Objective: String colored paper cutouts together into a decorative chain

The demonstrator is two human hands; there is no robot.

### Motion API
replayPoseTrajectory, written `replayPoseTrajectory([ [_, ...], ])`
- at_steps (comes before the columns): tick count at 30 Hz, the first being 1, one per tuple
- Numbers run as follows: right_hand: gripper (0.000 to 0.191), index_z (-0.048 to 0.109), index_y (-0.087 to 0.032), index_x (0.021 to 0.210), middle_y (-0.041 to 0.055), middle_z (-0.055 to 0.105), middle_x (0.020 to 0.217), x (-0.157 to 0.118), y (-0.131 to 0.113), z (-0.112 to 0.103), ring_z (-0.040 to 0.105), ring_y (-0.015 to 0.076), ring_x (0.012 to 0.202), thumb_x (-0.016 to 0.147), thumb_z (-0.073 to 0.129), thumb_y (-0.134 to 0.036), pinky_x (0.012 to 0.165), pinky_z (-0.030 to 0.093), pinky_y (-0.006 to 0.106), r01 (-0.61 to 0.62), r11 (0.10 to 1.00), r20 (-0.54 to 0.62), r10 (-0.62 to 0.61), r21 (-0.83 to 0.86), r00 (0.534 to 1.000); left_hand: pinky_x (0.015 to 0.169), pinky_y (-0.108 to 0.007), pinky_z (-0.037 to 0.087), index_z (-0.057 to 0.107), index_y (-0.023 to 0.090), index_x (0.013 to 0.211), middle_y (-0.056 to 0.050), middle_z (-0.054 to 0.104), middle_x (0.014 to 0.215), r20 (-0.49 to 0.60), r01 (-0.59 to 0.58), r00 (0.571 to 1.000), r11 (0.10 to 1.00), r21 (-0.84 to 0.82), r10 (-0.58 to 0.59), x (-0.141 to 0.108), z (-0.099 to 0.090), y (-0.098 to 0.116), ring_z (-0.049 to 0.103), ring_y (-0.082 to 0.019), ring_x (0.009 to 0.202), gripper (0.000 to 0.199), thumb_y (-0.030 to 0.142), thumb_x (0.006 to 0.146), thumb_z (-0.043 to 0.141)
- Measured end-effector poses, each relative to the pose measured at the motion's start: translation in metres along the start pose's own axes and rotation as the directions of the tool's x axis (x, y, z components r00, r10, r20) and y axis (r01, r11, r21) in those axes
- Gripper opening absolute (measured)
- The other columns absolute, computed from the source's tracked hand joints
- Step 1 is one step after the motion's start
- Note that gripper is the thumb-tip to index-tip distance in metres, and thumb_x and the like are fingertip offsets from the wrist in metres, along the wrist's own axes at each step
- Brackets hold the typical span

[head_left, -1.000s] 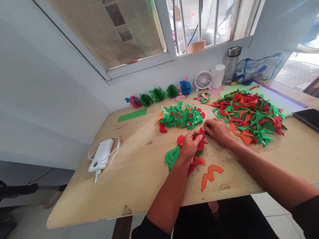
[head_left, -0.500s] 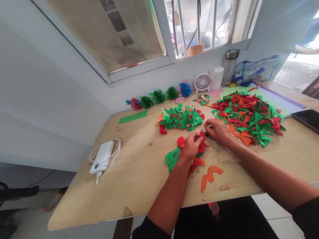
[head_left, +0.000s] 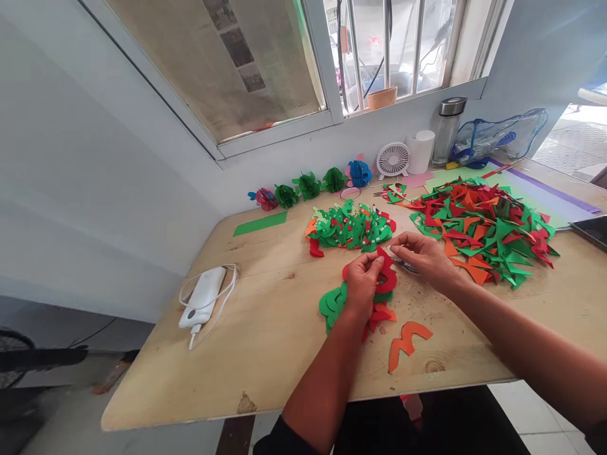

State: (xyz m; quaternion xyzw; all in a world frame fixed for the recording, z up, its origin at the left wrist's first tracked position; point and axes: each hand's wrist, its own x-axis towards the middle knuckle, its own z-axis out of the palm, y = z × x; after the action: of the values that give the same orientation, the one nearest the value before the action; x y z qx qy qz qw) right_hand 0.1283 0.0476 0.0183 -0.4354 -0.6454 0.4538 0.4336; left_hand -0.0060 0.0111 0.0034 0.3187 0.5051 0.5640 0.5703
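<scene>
My left hand (head_left: 363,281) pinches a curved red paper piece (head_left: 387,275) above a small heap of green paper shapes (head_left: 332,305) and red ones. Close to its right, my right hand (head_left: 420,258) has thumb and index finger pressed together beside the red piece; something small and pale shows at its fingertips, too small to name. Under that hand lies a round, shiny item, mostly hidden. An orange wavy paper piece (head_left: 408,343) rests on the wood nearer the front edge. Behind my hands sits a pile of green and red folded paper pieces (head_left: 351,226).
A large heap of paper scraps (head_left: 484,230) lies at the right, with a phone (head_left: 590,229) beyond it. At the left is a white power bank (head_left: 203,297) with a cable. Paper ornaments (head_left: 309,185), a small fan (head_left: 393,160) and a glass bottle (head_left: 446,136) stand along the wall.
The view has shifted slightly, so the table's items appear a little further right. My right hand's fingertips have turned toward the red piece, and more of that piece shows in my left hand.
</scene>
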Motion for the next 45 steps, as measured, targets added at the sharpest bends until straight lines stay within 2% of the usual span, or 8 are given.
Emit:
replayPoseTrajectory([
  [11,0.019,0.062,-0.018,0.074,0.0013,0.062,0.071,-0.0034,-0.0013,0.0066,0.054,0.0133,0.064,0.075,0.058,-0.037,0.058,0.042,0.026,0.016,0.999,0.031,-0.017,0.043,0.999,0.049,-0.021,0.045,0.067,0.015,0.077,0.001,0.060,0.059,0.023,-0.015,1.000,1.000,0.014,0.014,-0.0045,0.0022,0.0025,0.052,-0.008,0.047,0.023,0.034,0.064,0.068],
  [19,0.018,0.063,-0.018,0.074,0.0016,0.062,0.069,-0.0035,-0.0021,0.0078,0.054,0.0142,0.065,0.076,0.056,-0.034,0.058,0.042,0.026,0.053,0.997,0.025,-0.052,-0.050,0.998,0.051,-0.020,0.046,0.069,0.016,0.074,-0.001,0.063,0.060,0.016,-0.079,0.997,0.994,0.077,0.078,-0.0040,0.0019,0.0023,0.055,-0.010,0.054,0.018,0.031,0.065,0.068],
  [25,0.015,0.062,-0.019,0.070,0.0019,0.065,0.069,-0.0036,-0.0026,0.0074,0.057,0.0158,0.067,0.075,0.055,-0.030,0.062,0.045,0.028,0.087,0.989,-0.011,-0.089,-0.118,0.996,0.050,-0.021,0.046,0.068,0.014,0.075,-0.002,0.064,0.061,0.045,-0.099,0.994,0.990,0.099,0.095,-0.0049,0.0016,0.0018,0.055,-0.010,0.051,0.020,0.032,0.068,0.066],
  [32,0.011,0.062,-0.019,0.069,0.0010,0.066,0.069,-0.0032,0.0007,0.0073,0.059,0.0154,0.068,0.074,0.054,-0.025,0.064,0.045,0.026,0.102,0.979,-0.033,-0.110,-0.176,0.993,0.051,-0.020,0.047,0.064,0.013,0.078,-0.002,0.065,0.065,-0.029,-0.135,0.990,0.991,0.024,0.135,-0.0054,0.0008,0.0028,0.056,-0.009,0.050,0.024,0.030,0.063,0.070],
  [37,0.010,0.062,-0.020,0.069,0.0007,0.066,0.069,-0.0025,0.0029,0.0074,0.059,0.0151,0.067,0.074,0.055,-0.025,0.064,0.045,0.026,0.137,0.970,-0.026,-0.145,-0.201,0.989,0.050,-0.021,0.047,0.064,0.013,0.077,-0.001,0.063,0.061,-0.021,-0.106,0.994,0.994,-0.014,0.106,-0.0024,0.0004,0.0018,0.055,-0.009,0.048,0.024,0.030,0.062,0.071],
  [45,0.011,0.062,-0.019,0.071,0.0021,0.067,0.073,-0.0032,0.0031,0.0075,0.059,0.0157,0.069,0.076,0.055,-0.024,0.067,0.045,0.028,0.195,0.944,-0.021,-0.208,-0.266,0.978,0.057,-0.022,0.048,0.064,0.013,0.073,-0.003,0.067,0.067,-0.018,-0.114,0.993,0.993,-0.044,0.113,-0.0012,0.0007,0.0004,0.061,-0.011,0.057,0.020,0.028,0.061,0.071],
])
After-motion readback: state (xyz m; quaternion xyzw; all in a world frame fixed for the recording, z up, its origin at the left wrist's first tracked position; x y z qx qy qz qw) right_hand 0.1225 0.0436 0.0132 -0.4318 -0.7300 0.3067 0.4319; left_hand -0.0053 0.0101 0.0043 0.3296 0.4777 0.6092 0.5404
